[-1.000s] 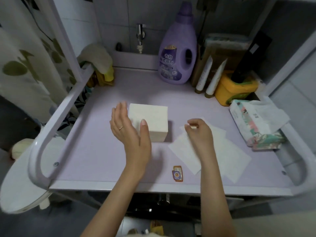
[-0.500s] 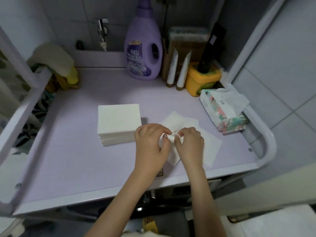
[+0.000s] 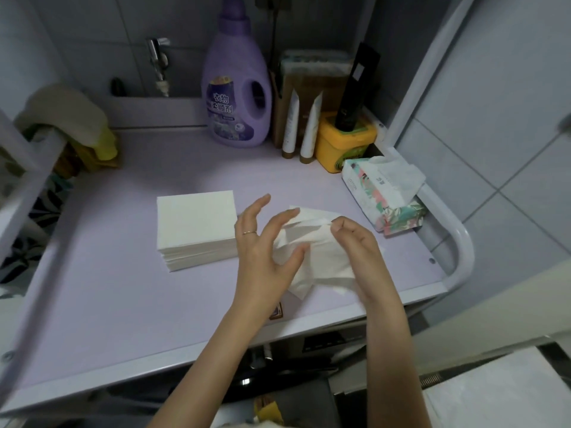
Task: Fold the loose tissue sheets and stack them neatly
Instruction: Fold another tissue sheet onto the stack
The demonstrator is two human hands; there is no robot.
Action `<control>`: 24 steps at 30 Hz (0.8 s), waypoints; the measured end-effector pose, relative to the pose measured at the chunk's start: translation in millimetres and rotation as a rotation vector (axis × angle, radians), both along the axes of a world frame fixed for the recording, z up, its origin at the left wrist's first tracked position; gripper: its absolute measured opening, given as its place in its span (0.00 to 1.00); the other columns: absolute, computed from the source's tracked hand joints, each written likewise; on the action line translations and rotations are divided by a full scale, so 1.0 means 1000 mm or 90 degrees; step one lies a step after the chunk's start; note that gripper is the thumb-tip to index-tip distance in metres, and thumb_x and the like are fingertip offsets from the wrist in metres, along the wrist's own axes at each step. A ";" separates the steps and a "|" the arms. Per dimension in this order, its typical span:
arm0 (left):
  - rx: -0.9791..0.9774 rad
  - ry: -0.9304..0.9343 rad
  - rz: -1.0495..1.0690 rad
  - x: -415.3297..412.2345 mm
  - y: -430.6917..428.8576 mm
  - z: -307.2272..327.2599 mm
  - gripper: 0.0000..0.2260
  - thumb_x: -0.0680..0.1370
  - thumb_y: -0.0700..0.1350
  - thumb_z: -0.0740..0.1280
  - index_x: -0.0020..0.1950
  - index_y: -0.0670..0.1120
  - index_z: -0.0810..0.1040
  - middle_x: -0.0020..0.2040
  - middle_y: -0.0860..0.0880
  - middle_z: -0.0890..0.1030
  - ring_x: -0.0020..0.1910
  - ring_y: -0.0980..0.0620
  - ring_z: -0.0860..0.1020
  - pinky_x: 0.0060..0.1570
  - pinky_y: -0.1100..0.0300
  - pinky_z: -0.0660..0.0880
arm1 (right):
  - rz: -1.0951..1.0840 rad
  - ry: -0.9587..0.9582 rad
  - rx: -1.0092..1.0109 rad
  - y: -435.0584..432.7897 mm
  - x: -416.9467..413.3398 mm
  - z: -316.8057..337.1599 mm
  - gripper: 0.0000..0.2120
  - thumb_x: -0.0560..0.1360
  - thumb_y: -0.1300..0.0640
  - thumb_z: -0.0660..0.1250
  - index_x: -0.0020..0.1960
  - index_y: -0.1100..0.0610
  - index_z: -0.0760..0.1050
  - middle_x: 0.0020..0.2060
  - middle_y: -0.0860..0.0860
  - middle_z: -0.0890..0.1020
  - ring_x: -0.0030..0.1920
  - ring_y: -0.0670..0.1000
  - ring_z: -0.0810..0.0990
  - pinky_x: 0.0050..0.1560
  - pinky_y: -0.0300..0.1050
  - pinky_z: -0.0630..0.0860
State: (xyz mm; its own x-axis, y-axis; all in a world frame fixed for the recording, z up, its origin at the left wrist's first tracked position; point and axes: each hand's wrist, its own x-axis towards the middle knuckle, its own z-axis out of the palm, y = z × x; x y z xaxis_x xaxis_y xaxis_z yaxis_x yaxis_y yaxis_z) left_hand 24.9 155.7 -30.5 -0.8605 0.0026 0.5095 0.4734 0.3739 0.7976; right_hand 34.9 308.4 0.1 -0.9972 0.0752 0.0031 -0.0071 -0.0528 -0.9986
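A neat stack of folded white tissues (image 3: 196, 225) sits on the lilac tabletop (image 3: 123, 288), left of my hands. A loose white tissue sheet (image 3: 321, 251) hangs lifted between both hands, just right of the stack. My right hand (image 3: 355, 251) pinches its upper edge between thumb and fingers. My left hand (image 3: 262, 251) has its fingers spread, with the thumb and fingertips touching the sheet's left side. More loose sheets lie under the lifted one, partly hidden.
A patterned tissue pack (image 3: 383, 193) lies at the right edge. A purple detergent bottle (image 3: 236, 88), two white tubes (image 3: 301, 128) and a yellow tub (image 3: 343, 143) stand at the back. A white rail (image 3: 460, 242) borders the right side. Cloths (image 3: 68, 118) hang at the left.
My left hand left the stack and came to the loose sheets. Both hands pinched a sheet and raised it off the table. The camera view shifted to the right.
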 end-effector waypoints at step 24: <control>-0.332 0.211 -0.042 0.003 -0.048 0.033 0.06 0.76 0.41 0.64 0.42 0.44 0.80 0.62 0.51 0.79 0.47 0.49 0.73 0.35 0.57 0.73 | 0.075 0.013 0.082 -0.012 0.000 -0.002 0.17 0.69 0.46 0.72 0.56 0.48 0.76 0.33 0.65 0.80 0.35 0.55 0.77 0.40 0.46 0.71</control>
State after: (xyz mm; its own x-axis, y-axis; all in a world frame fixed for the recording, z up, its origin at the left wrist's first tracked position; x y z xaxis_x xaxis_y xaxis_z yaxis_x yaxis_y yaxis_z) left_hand 27.5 107.4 2.1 -0.6462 0.3705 0.6672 0.6999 0.6361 0.3247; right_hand 34.9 296.3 -2.0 -0.9987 -0.0443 0.0252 -0.0284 0.0739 -0.9969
